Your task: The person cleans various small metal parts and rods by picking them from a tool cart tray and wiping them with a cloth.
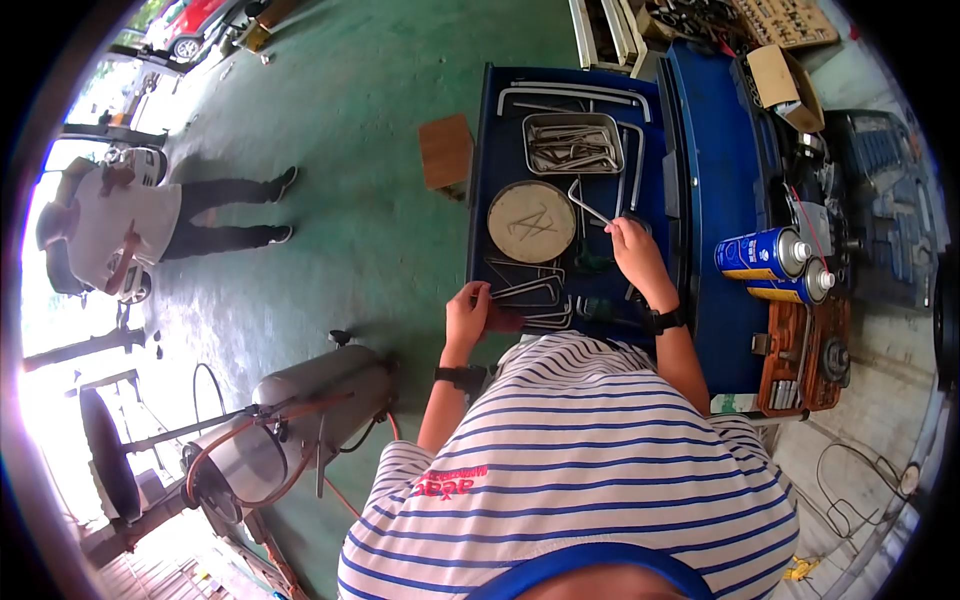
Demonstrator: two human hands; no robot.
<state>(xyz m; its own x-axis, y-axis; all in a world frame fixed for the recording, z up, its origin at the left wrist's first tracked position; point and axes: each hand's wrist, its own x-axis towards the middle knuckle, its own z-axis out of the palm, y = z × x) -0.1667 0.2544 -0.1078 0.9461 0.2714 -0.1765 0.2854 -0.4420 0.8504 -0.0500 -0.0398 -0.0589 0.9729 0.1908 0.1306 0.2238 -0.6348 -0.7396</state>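
My right hand pinches one end of a silver L-shaped hex key, its bent end pointing up and left. Over the drawer's near left side, my left hand has its fingers closed at the end of another hex key. Between the hands sits a round tan disc with several thin hex keys lying crossed on it. Beyond it, a metal tray holds a pile of small hex keys. Large hex keys lie along the far end of the blue drawer.
Right of the drawer, a blue cabinet top carries spray cans and an orange tool case. A cardboard box stands farther off. On the left are a wooden block, a grey air tank and another person.
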